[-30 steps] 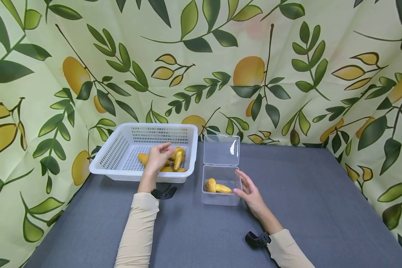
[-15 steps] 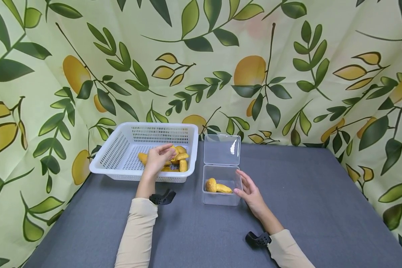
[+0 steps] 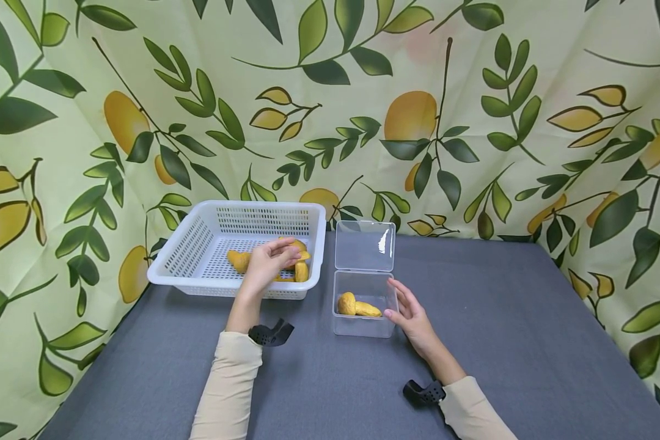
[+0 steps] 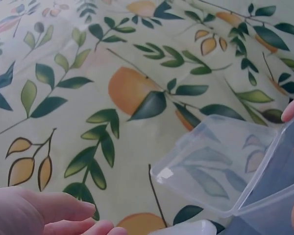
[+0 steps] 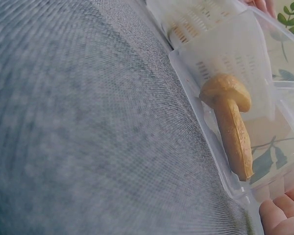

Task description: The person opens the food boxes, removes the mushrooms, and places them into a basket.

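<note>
My left hand (image 3: 266, 264) reaches over the right part of a white perforated basket (image 3: 192, 282), its fingertips among several yellow-brown toy-like mushrooms (image 3: 301, 271). The left wrist view shows part of the left hand (image 4: 44, 213) at the lower left; whether a mushroom is between its fingertips is hidden. On the right, my right hand (image 3: 415, 318) holds the right side of a clear plastic box (image 3: 363, 327), thumb near the front corner and fingers along the wall. Mushrooms (image 3: 347, 304) lie inside; the right wrist view shows one mushroom (image 5: 230, 127) with cap and stem through the plastic.
The box's hinged clear lid (image 3: 365, 246) stands raised at its back, just right of the basket. A grey cloth (image 3: 500, 318) covers the table. Behind hangs a leaf-and-fruit patterned curtain (image 3: 352, 159).
The left hand has shifted slightly right over the basket, and the mushrooms by its fingertips lie differently, with more of the left-hand ones showing. The right hand and the box keep their place.
</note>
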A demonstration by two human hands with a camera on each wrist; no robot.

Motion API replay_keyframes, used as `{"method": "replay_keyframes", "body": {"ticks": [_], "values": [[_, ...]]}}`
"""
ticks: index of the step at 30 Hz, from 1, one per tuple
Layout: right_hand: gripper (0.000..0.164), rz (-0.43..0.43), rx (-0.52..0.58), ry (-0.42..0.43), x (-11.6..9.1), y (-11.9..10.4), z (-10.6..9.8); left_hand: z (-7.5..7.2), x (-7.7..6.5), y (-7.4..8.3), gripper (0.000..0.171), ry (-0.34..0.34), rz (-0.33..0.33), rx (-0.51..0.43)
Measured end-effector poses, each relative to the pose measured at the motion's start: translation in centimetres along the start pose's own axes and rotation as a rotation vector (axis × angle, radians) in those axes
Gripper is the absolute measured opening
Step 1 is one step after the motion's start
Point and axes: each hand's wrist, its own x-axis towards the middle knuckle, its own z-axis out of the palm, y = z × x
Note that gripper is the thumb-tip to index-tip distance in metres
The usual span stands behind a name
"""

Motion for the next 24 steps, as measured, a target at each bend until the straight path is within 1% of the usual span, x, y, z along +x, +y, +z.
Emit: {"method": "replay_keyframes", "body": {"ticks": [2,6,10,17,19,24], "values": [[0.068,0.005,-0.002,0.002,0.0,0.0,0.0,0.2,-0.1,0.0,0.042,-0.013,0.001,0.005],[0.068,0.008,0.007,0.000,0.0,0.0,0.0,0.8,-0.3,-0.1,0.041,-0.040,0.014,0.048],[0.068,0.002,0.007,-0.001,0.0,0.0,0.0,1.6,-0.4,-0.4,0.038,-0.080,-0.002,0.099],[0.070,-0.012,0.013,-0.010,0.0,0.1,-0.1,3.0,-0.8,-0.5,0.036,-0.208,0.000,0.173],[0.070,-0.013,0.011,-0.011,-0.1,0.0,0.0,3.3,-0.9,-0.4,0.036,-0.234,-0.005,0.186],[0.069,-0.010,0.011,-0.007,0.0,0.0,0.0,3.9,-1.1,-0.1,0.035,-0.294,0.013,0.209]]}}
